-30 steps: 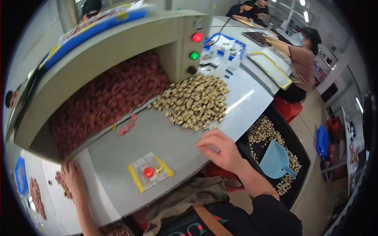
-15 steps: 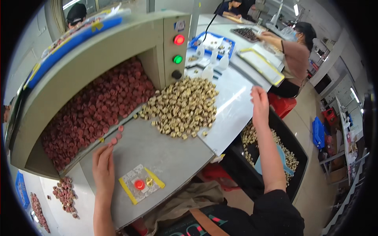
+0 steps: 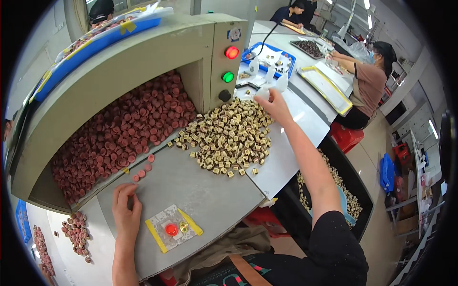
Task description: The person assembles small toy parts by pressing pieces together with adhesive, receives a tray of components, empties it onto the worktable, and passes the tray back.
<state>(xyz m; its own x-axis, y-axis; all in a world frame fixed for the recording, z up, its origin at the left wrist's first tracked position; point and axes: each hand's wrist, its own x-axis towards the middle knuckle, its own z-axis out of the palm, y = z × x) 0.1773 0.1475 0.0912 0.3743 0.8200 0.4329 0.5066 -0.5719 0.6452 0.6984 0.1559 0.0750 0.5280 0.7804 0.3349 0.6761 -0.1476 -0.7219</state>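
My left hand [image 3: 126,205] is over the grey worktop [image 3: 186,183], its fingers loosely curled and the thumb apart from them, with nothing visible between. Just beyond its fingertips lie several loose dull-red discs [image 3: 141,173]. At the far side of the pile of small cream-topped square pieces [image 3: 229,138], my right hand [image 3: 276,107] has its thumb and fingers around a translucent white plastic bottle [image 3: 262,92]. The bottle stands among other similar bottles [image 3: 282,83]. A taped plate [image 3: 164,214] with a red round piece [image 3: 171,229] and a gold-coloured piece [image 3: 184,227] lies right of my left hand.
A beige machine [image 3: 138,59] arches over a heap of red discs [image 3: 129,128]; its panel has red and green lights. A black bin [image 3: 365,198] of pieces stands right of my seat. Beyond are a blue tray [image 3: 291,62] and co-workers, one on a red stool [image 3: 347,137].
My right hand has swung left from above the white table's right edge to the bottle. My left hand has drawn back from the loose discs. The view has shifted slightly.
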